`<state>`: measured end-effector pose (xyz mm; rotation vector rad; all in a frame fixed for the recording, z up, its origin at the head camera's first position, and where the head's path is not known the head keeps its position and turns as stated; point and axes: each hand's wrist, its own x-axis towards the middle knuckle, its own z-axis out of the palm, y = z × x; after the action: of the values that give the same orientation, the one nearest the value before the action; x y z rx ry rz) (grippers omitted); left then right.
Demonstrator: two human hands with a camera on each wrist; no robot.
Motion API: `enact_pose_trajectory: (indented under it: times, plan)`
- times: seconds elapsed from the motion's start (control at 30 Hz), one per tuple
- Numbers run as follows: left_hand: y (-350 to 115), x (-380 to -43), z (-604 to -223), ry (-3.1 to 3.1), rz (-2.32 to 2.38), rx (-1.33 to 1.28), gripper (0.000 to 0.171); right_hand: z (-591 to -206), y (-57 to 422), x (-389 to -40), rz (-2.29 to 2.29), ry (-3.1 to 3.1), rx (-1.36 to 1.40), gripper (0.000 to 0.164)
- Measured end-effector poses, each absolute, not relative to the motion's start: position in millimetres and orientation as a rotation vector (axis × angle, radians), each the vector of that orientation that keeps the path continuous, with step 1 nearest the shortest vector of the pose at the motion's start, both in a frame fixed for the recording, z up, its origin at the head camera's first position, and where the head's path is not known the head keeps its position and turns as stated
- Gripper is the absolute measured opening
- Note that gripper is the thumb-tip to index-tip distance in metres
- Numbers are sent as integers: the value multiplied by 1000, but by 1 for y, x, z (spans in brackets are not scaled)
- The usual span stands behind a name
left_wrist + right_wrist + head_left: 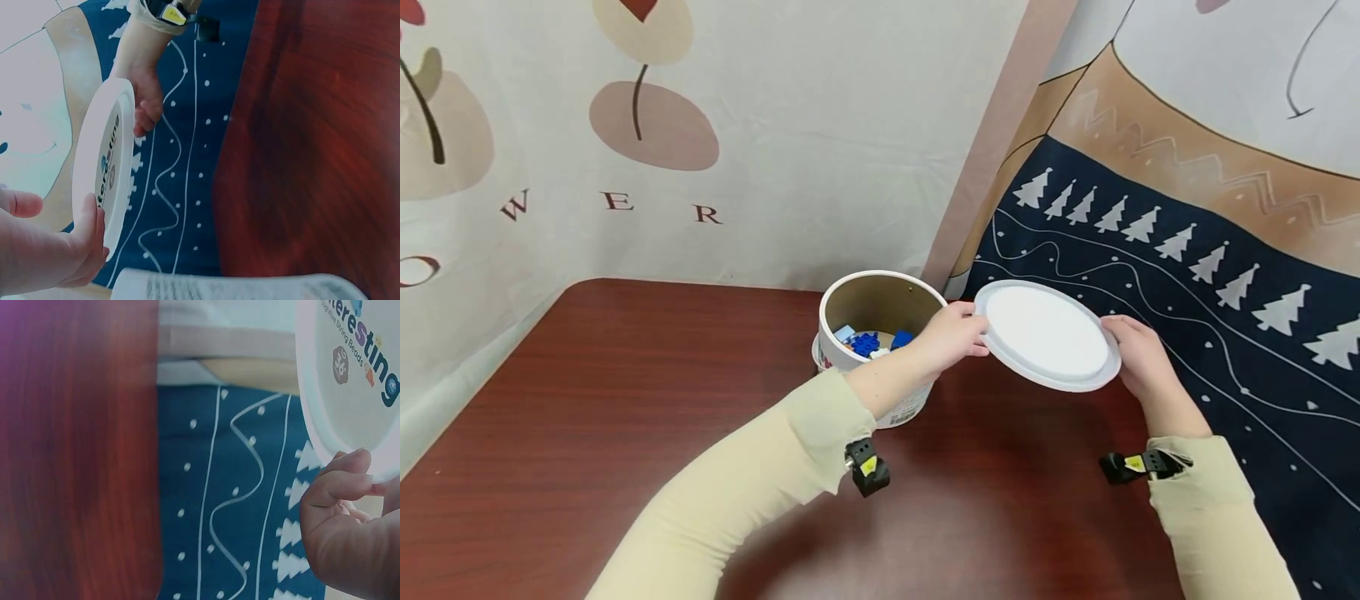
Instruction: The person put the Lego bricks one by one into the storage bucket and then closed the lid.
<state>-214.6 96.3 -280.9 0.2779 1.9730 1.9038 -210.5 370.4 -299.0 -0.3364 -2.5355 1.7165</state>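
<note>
Over the table's right edge, a round white lid [1048, 333] is held up between both hands, its plain face toward the head camera. Printing with the word "interesting" marks the other face, seen in the left wrist view on the lid [109, 162]. My left hand [957, 335] holds its left edge between thumb and fingers. At the right edge, my right hand [1138, 350] pinches the rim with thumb and curled fingers. A white tub [842, 346] stands uncovered beside my left hand. Inside lie blue pieces [866, 343] and some pale ones; my left forearm hides part of the tub.
The tub stands near the back edge of a dark red wooden table [700, 400]. A pale printed cloth [820, 142] hangs behind it. To the right is a navy cloth [1225, 367] with white trees and wavy lines.
</note>
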Motion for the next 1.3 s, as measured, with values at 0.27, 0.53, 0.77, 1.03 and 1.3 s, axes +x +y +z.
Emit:
enact_pose_trajectory:
  times: [0.27,0.53,0.77,1.03,1.3]
  plan:
    - [64,-228,-273,2058,1883,296,52,-284,340,-218,1881,-2453,-255,16]
    - [28,-237,-273,2088,1842,359,46,-279,312,-222,1860,-2529,-178,15]
    - [-7,-243,-276,2213,1776,400,56,-277,286,-226,2029,-2438,-31,11]
    - [-41,-250,-281,2380,1764,494,57,-272,264,-231,2047,-2488,96,27]
    - [-62,-254,-285,2614,1703,630,49,-270,249,-234,2106,-2424,320,33]
